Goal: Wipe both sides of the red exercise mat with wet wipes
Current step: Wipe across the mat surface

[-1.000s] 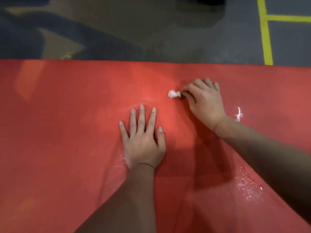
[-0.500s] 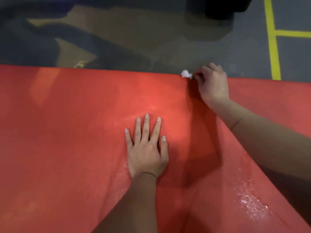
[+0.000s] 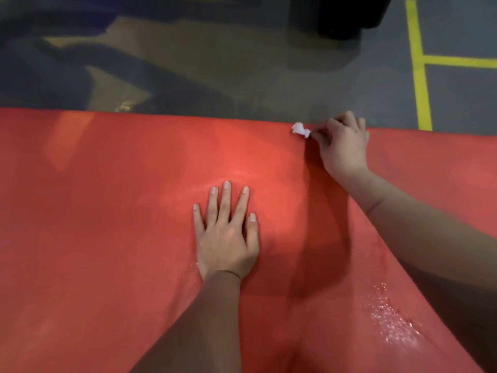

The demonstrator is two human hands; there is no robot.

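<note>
Right hand (image 3: 343, 146): fingers curled, pinching a crumpled wet wipe (image 3: 300, 129) at the red mat's (image 3: 107, 211) far edge. Left hand (image 3: 226, 235): fingers straight, flat on mat centre, bracing. Step: wiping upper face. Next, probably: draw the wipe back across.

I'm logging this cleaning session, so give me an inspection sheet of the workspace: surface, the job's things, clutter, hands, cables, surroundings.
Surface: red mat lies spread on the floor; wet sheen at its near right.
Job's things: small crumpled white wipe at the mat's far edge.
Clutter: nothing seen.
Hands: left hand rests flat on the mat, fingers straight; right hand pinches the wipe.
Cables: nothing seen.
Surroundings: grey floor with yellow lines at far right; a dark object at the top edge, too cut off to identify.
</note>
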